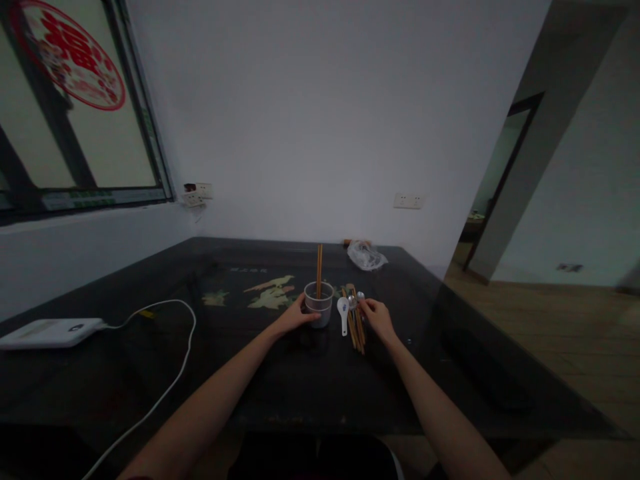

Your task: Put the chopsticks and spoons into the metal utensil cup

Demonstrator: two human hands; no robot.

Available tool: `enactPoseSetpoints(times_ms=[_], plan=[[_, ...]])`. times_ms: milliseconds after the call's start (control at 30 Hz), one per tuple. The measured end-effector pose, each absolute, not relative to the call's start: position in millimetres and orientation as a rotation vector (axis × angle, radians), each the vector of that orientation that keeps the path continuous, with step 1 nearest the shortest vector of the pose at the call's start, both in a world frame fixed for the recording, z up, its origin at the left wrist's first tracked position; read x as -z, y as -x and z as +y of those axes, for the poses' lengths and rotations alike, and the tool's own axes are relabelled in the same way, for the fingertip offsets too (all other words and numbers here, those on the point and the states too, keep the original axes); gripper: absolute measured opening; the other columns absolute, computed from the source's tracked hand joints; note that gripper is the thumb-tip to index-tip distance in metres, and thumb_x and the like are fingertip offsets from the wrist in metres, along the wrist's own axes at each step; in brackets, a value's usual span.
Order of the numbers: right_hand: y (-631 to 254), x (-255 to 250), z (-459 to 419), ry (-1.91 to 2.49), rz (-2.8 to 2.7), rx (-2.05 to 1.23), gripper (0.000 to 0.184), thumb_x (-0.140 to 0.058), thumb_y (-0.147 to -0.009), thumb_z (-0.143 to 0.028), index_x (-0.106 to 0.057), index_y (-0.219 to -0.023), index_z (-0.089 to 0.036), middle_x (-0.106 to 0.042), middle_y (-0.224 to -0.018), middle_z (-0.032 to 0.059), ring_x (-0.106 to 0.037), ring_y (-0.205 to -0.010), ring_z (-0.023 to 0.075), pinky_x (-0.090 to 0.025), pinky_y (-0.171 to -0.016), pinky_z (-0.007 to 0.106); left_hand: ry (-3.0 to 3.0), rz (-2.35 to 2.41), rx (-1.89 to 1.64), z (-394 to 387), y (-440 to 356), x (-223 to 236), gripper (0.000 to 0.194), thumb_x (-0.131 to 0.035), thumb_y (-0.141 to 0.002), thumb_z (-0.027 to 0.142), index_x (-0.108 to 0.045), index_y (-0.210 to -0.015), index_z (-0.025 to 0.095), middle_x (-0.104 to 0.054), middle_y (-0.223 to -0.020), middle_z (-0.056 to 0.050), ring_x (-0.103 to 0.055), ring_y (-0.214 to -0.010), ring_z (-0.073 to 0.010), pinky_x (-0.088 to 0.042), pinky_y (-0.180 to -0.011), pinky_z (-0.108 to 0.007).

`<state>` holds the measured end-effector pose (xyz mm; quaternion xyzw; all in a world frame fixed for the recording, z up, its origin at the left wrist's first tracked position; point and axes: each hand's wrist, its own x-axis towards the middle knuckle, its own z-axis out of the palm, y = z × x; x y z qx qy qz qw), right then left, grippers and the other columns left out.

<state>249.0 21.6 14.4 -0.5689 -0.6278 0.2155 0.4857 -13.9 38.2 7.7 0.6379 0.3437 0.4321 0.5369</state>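
Observation:
A grey, cup-shaped holder (319, 319) stands upright on the dark table, and a pair of wooden chopsticks (319, 267) rises from it. Wrapped against its left side is my left hand (295, 318), thumb across the front. To the right of the holder, a white soup spoon (344, 313) with a blue mark lies beside several loose chopsticks (356, 332). Over this pile my right hand (379, 319) pinches a small metal spoon (361, 296) at the right edge. Another shiny metal spoon (352, 302) rests on the chopsticks. My right fingertips are small and dim.
On the left of the glossy black table (310, 387) lies a white power bank (53, 333) with a white cable (187, 353) running to the front edge. A crumpled clear plastic bag (366, 256) sits at the back by the wall. A dark long object (483, 367) lies at right.

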Motion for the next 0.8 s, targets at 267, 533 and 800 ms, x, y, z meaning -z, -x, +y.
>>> enactPoseSetpoints(times_ms=[267, 533, 800], plan=[[-252.2, -13.6, 21.3, 1.393, -1.549, -0.499, 0.042, -0.045, -0.077, -0.051, -0.065, -0.067, -0.015, -0.064, -0.063, 0.0053, -0.056, -0.058, 0.0175, -0.036, -0.055, 0.026, -1.603, 0.728, -1.107, 47.7, 17.7, -6.3, 0.086, -0.079, -0.061, 0.042, -0.038, -0.133, 0.017, -0.045, -0.138, -0.017, -0.043, -0.127, -0.0302, -0.031, -0.108, -0.045], [-254.7, -10.4, 23.8, 1.412, -1.555, -0.520, 0.042, -0.045, -0.079, -0.048, -0.066, -0.069, -0.013, -0.066, -0.064, 0.0062, -0.057, -0.058, 0.0170, -0.038, -0.054, 0.025, -1.593, 0.754, -1.281, 59.4, 29.5, -10.9, 0.076, -0.067, -0.071, 0.054, -0.042, -0.133, 0.017, -0.049, -0.134, -0.017, -0.046, -0.124, -0.0277, -0.035, -0.104, -0.041], [-256.3, -9.1, 25.1, 1.412, -1.572, -0.509, 0.041, -0.046, -0.078, -0.047, -0.066, -0.069, -0.012, -0.066, -0.065, 0.0065, -0.058, -0.058, 0.0165, -0.038, -0.053, 0.024, -1.454, 0.915, -1.604, 59.9, 36.8, -24.8, 0.047, -0.057, -0.078, 0.053, -0.060, -0.108, 0.017, -0.063, -0.110, -0.010, -0.059, -0.104, -0.0205, -0.046, -0.089, -0.034]])
